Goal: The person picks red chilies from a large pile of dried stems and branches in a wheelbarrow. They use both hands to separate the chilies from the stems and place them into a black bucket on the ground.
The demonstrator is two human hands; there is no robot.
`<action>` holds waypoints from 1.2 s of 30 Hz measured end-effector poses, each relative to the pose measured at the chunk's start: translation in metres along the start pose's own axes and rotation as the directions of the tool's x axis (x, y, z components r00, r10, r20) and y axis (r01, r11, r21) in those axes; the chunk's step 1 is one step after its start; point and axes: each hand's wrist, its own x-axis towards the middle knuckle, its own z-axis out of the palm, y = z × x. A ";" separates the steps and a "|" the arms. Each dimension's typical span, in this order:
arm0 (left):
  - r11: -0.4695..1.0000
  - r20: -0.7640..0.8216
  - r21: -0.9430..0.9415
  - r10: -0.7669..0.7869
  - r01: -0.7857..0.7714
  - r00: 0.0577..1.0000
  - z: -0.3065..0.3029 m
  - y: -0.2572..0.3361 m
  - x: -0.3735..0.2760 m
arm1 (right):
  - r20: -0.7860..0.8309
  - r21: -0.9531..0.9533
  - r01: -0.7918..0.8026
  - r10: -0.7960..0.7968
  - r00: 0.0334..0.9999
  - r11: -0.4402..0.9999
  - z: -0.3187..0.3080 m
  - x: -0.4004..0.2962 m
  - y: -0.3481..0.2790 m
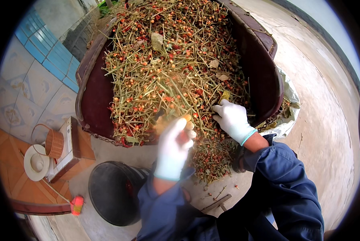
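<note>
A heap of dried stems with red and orange pepper caps (174,66) fills a maroon, open-fronted metal cart bed (258,69). My left hand (175,141), in a white knit glove, is raised at the heap's front edge with its fingers curled. It is blurred; a reddish patch shows at the palm, but whether it grips anything is unclear. Beside it is a blurred tan leaf (161,124). My right hand (232,117), gloved alike, has its fingertips down in the stems by a yellow leaf (225,95); the stems hide what they touch.
A black bucket (115,192) stands at lower left with something red inside. Stems (211,162) lie piled below the cart's front. A white sack (290,111) is at right. A wicker basket (54,143), white hat (37,162) and pink-headed stick (76,205) are at left.
</note>
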 end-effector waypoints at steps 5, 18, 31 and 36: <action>1.000 -0.032 0.009 0.000 0.000 0.999 0.004 -0.001 -0.001 | 0.038 -0.023 -0.037 0.038 0.999 0.999 -0.002 0.006 -0.002; 1.000 -0.007 -0.008 0.009 -0.009 1.000 0.001 0.000 0.000 | 0.128 0.202 -0.188 0.164 0.978 0.961 -0.026 0.010 0.003; 0.999 -0.017 0.049 -0.002 0.003 1.000 0.004 -0.004 0.000 | 0.523 0.815 -0.548 0.166 0.836 0.191 -0.060 0.003 0.004; 0.996 0.001 0.094 -0.005 0.005 1.000 0.008 -0.006 0.000 | 0.540 0.809 -0.562 0.157 0.827 0.173 -0.067 0.004 -0.003</action>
